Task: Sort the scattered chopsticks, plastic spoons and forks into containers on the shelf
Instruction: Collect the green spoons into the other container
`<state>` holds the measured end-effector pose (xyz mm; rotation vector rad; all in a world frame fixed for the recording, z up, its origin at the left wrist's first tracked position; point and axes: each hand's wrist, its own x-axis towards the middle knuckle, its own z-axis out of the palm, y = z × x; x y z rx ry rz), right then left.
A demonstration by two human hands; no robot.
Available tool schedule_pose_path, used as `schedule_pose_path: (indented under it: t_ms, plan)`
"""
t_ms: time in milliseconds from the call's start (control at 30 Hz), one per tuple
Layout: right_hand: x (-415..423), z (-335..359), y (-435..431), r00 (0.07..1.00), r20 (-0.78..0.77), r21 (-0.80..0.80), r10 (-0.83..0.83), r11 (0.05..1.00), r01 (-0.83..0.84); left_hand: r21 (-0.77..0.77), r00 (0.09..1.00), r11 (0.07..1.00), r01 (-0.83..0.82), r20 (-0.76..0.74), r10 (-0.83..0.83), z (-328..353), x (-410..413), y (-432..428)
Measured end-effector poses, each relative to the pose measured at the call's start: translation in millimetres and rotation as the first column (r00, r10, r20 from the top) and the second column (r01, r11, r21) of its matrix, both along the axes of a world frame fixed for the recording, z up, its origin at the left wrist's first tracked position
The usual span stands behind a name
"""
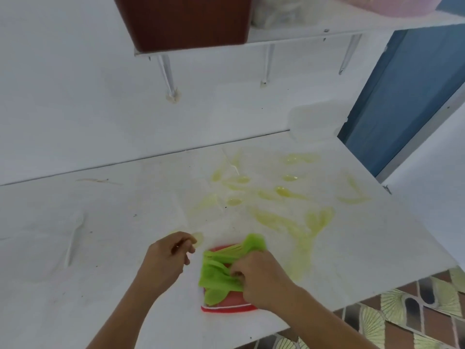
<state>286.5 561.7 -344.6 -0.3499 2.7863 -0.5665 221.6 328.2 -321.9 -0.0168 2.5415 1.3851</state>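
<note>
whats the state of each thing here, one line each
left hand: pinches a pale spoon
right hand: grips the green cutlery
green cutlery: bunched in the red tray, some sticking out past its far edge
red tray: open, flat on the table
yellow spoons: scattered flat on the table
white fork: lying flat, untouched
brown box: on the shelf, inside hidden

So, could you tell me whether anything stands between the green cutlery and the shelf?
Nothing visible does. The right hand grips the green cutlery over the red tray, and the space up to the shelf looks open.
</note>
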Motion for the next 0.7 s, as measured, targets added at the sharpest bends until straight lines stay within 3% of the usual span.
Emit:
schedule_pose_path:
  t_ms: [333, 433, 500, 600, 700]
  plan:
    - [-16, -9, 3, 0.994, -0.099, -0.063, -0.042, 0.997, 0.036, -0.147, 0.994, 0.985, 0.084, -0.059, -0.094, -14, -30, -5]
    - [-23, 2, -1, 0.998, 0.039, 0.032, 0.047, 0.998, -0.049, -0.181, 0.988, 0.971, 0.153, 0.007, -0.155, -19, -49, -8]
    - [-31, 18, -2, 0.995, 0.089, -0.008, 0.046, 0.999, -0.045, -0.185, 0.98, 0.962, 0.2, 0.023, -0.199, -18, -63, -7]
    - [-52, 36, 4, 0.991, 0.037, -0.182, -0.129, 0.974, 0.134, -0.122, 0.977, 0.969, 0.214, 0.012, -0.214, -13, -85, -3]
    - [-78, 41, 18, 0.923, -0.036, -0.323, -0.384, 0.878, 0.353, -0.029, 0.984, 0.983, 0.179, 0.024, -0.178, -10, -106, 2]
